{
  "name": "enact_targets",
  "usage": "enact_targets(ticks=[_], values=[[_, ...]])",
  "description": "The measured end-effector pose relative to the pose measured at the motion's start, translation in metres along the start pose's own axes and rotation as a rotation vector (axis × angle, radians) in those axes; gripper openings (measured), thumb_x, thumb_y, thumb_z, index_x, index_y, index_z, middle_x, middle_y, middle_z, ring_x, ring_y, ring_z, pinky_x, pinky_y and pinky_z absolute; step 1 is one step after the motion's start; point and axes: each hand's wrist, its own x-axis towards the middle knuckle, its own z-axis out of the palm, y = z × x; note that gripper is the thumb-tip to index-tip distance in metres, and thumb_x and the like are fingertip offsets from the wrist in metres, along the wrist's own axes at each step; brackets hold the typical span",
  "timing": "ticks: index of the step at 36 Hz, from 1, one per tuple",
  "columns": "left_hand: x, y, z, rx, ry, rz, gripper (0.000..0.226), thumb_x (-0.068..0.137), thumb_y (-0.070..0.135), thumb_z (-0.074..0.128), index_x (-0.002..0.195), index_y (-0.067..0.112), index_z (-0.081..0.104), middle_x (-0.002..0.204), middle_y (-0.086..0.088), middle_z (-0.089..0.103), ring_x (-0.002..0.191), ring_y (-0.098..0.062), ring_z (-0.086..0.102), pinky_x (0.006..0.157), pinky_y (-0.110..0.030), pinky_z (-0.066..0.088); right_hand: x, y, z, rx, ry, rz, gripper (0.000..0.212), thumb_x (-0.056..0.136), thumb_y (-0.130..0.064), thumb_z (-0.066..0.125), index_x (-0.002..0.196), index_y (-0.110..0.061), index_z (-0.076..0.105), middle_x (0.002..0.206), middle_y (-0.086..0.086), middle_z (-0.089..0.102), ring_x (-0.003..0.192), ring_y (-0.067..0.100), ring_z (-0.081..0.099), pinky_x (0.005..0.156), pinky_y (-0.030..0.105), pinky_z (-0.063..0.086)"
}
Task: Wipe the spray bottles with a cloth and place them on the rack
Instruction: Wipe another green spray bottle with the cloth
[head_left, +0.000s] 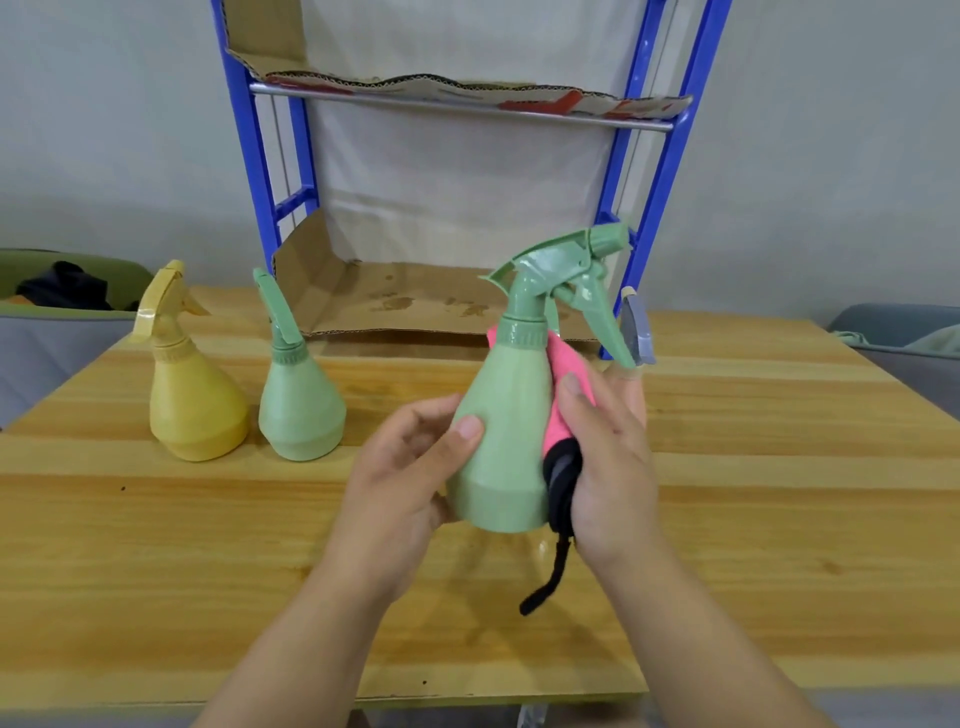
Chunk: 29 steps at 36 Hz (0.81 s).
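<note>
Bottle (504, 441) gripped low by my left hand (405, 483), right hand (613, 457) clutches cloth (569, 369) against it; hard rubbing could slip it.

green bottles (506, 441) (301, 410) 2 | yellow bottle (195, 410) 1 | cloth (569, 364) 1 | rack (244, 130) 1

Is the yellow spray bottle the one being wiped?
No: the yellow bottle stands on the table, while the left hand grips a green bottle and the right hand presses a pink cloth against it.

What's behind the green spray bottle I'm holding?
A pink cloth, pressed against its right side by the right hand. The bottle hides how far the cloth wraps behind.
</note>
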Motion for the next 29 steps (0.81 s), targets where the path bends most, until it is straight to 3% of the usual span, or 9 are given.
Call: enact_targets(ticks=[2,5,8,11,14,17,21,25,29], values=[[0.0,-0.003,0.002,0.038,-0.023,-0.021,0.044,0.067,0.022,0.072,0.111,0.018,0.065,0.1,0.001,0.074,0.088,-0.019,0.071,0.067,-0.041,0.059,-0.003,0.005,0.003,-0.032,0.053,0.003,0.022,0.099,-0.015,0.047,0.113,-0.015,0.064,0.08,-0.013,0.067,0.096,0.015,0.066,0.079,0.017,0.051],[-0.001,-0.006,0.004,0.123,-0.081,-0.011,0.064,0.058,0.027,0.081,0.12,0.028,0.063,0.108,0.0,0.073,0.097,-0.026,0.07,0.078,-0.045,0.058,-0.009,0.012,0.008,-0.136,0.097,-0.053,0.038,0.089,-0.041,0.053,0.119,-0.019,0.063,0.105,-0.004,0.068,0.107,0.022,0.063,0.093,0.047,0.049],[-0.001,-0.005,0.001,0.099,-0.083,0.007,0.069,0.054,0.028,0.081,0.121,0.028,0.063,0.109,-0.002,0.072,0.096,-0.027,0.07,0.072,-0.038,0.059,-0.009,0.014,0.008,-0.222,0.048,-0.124,0.042,0.091,-0.039,0.048,0.131,-0.027,0.057,0.125,-0.003,0.062,0.122,0.027,0.054,0.102,0.058,0.04],[0.0,-0.001,-0.002,0.049,-0.059,0.015,0.082,0.045,0.037,0.091,0.12,0.023,0.061,0.114,-0.001,0.069,0.096,-0.027,0.069,0.064,-0.038,0.058,-0.004,0.006,0.002,-0.141,-0.036,-0.172,0.036,0.096,-0.026,0.048,0.131,-0.031,0.055,0.128,-0.013,0.061,0.127,0.016,0.051,0.105,0.046,0.04],[0.0,0.002,-0.003,0.002,-0.059,-0.002,0.071,0.04,0.042,0.092,0.104,0.021,0.068,0.11,-0.007,0.069,0.092,-0.026,0.07,0.062,-0.039,0.058,0.001,-0.003,-0.003,0.037,-0.087,-0.07,0.033,0.096,-0.016,0.046,0.128,-0.014,0.055,0.118,-0.012,0.067,0.115,0.007,0.06,0.092,0.022,0.048],[0.0,0.002,-0.002,0.012,-0.091,-0.017,0.045,0.057,0.033,0.078,0.1,0.022,0.072,0.107,-0.005,0.071,0.095,-0.024,0.07,0.067,-0.041,0.059,0.004,-0.003,-0.006,0.162,-0.062,0.043,0.035,0.093,-0.015,0.044,0.124,-0.009,0.059,0.112,0.0,0.071,0.105,0.015,0.065,0.085,0.024,0.052],[-0.002,0.003,0.005,0.113,-0.181,-0.021,0.054,0.063,0.031,0.074,0.116,0.024,0.066,0.112,-0.002,0.071,0.101,-0.024,0.069,0.075,-0.036,0.058,-0.003,-0.001,0.001,0.009,0.034,-0.082,0.029,0.097,-0.009,0.044,0.122,-0.016,0.057,0.102,-0.028,0.067,0.105,-0.001,0.062,0.089,0.02,0.05],[0.0,0.004,0.004,0.163,-0.197,-0.002,0.053,0.062,0.028,0.077,0.113,0.021,0.068,0.11,-0.009,0.071,0.1,-0.032,0.068,0.071,-0.035,0.057,-0.008,0.003,0.006,-0.07,0.049,-0.109,0.034,0.096,-0.021,0.048,0.128,-0.015,0.057,0.114,-0.028,0.062,0.123,0.016,0.055,0.104,0.05,0.043],[0.001,0.005,-0.001,0.051,-0.142,-0.014,0.073,0.049,0.037,0.089,0.117,0.019,0.066,0.114,-0.01,0.069,0.097,-0.028,0.069,0.068,-0.036,0.057,-0.004,-0.006,-0.001,-0.029,-0.072,-0.099,0.03,0.096,-0.014,0.047,0.126,-0.018,0.054,0.111,-0.029,0.064,0.116,0.001,0.058,0.096,0.022,0.047]])
